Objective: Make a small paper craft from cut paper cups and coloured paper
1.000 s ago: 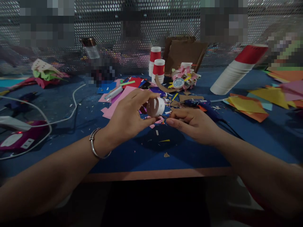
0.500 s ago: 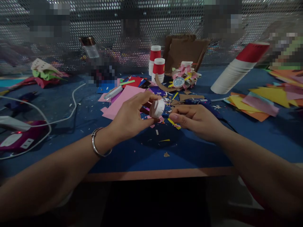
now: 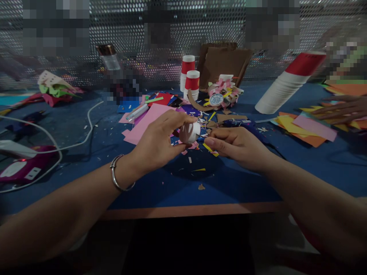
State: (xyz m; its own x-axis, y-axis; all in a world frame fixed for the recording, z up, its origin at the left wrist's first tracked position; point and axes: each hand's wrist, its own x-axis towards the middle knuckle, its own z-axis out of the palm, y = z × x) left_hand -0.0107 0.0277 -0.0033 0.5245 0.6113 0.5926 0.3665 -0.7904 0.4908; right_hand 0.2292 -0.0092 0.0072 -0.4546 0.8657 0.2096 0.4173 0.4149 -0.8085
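Note:
A short white round piece (image 3: 192, 132), like a cut-down paper cup, is held above the table. The thumb and fingers of my left hand (image 3: 160, 139) grip it from the left side. My right hand (image 3: 236, 147) is closed in a pinch on a thin blue-handled tool (image 3: 201, 139), mostly hidden by the fingers. Its narrow dark tip points left and meets the right side of the white piece; whether it goes in, I cannot tell. Under both hands lie paper scraps and a pink sheet (image 3: 151, 122).
Stacked red-and-white paper cups (image 3: 192, 82) stand behind, near a scrap-covered ball (image 3: 223, 93) and cardboard (image 3: 223, 65). A tilted cup stack (image 3: 286, 88) leans at right. Another person's hand (image 3: 341, 109) is over coloured paper. Left are a power strip (image 3: 27, 168) and white cable (image 3: 91, 118).
The white piece has turned in my left hand, and the tool's tip now shows against it. Another person's hand has come in over the coloured paper at right.

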